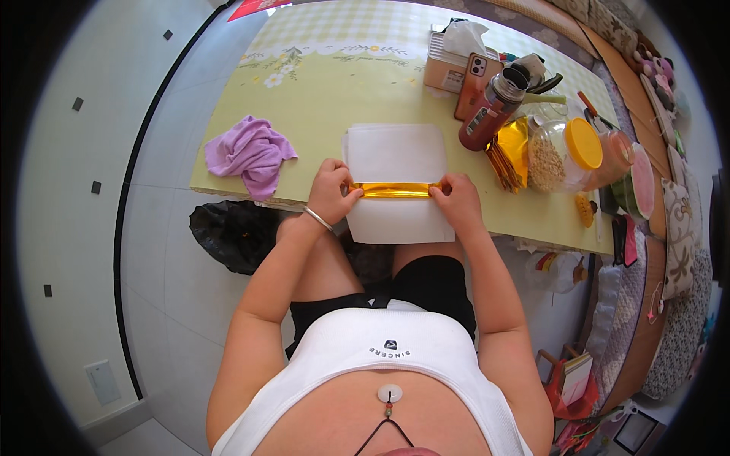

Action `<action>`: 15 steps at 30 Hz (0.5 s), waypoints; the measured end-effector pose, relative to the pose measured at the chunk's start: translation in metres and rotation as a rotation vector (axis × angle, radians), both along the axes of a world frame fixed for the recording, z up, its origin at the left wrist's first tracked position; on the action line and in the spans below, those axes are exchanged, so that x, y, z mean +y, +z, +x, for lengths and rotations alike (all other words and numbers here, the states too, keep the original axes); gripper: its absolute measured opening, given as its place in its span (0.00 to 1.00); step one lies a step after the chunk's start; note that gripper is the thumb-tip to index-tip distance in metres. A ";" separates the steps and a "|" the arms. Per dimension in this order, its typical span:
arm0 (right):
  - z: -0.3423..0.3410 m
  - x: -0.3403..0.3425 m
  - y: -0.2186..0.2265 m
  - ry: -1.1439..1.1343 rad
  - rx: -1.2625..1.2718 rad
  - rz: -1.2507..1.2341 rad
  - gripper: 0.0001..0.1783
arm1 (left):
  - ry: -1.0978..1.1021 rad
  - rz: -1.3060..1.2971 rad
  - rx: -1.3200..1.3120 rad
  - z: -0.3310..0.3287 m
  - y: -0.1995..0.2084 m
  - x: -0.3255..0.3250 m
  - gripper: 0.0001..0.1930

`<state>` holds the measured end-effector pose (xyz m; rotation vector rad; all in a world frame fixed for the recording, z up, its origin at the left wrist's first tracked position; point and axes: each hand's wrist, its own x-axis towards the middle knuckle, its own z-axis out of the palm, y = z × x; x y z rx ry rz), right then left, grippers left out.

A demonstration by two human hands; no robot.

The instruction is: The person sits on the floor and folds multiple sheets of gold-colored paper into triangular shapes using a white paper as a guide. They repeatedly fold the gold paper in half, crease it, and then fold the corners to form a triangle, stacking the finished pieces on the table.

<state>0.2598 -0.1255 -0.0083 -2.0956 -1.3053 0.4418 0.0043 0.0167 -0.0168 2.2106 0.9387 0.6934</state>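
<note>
A narrow folded strip of shiny gold foil paper (pixel 395 190) stretches level between my two hands. My left hand (pixel 333 191) pinches its left end, thumb against fingers. At the other end, my right hand (pixel 458 201) pinches the strip the same way. White paper sheets (pixel 397 148) lie under the strip, reaching to the table's near edge and slightly past it. A stack of gold foil sheets (pixel 511 156) rests on the table to the right of my right hand.
A crumpled purple cloth (pixel 249 154) lies left on the table (pixel 327 95). At the right stand a dark red bottle (pixel 487 114), a phone (pixel 477 80), a tissue box (pixel 445 67), a yellow-lidded jar (pixel 551 163) and a cut watermelon (pixel 637 182). A black bag (pixel 234 237) sits below the table's left edge.
</note>
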 end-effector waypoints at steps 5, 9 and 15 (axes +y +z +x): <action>-0.016 0.003 -0.005 0.148 -0.569 0.298 0.26 | -0.187 0.582 0.128 0.012 0.017 -0.011 0.23; -0.047 0.003 -0.033 0.452 -0.624 0.232 0.39 | -0.353 0.730 0.274 0.018 0.005 -0.008 0.23; -0.029 -0.025 -0.021 0.445 -0.542 0.042 0.43 | -0.404 0.644 0.582 -0.027 -0.004 -0.008 0.32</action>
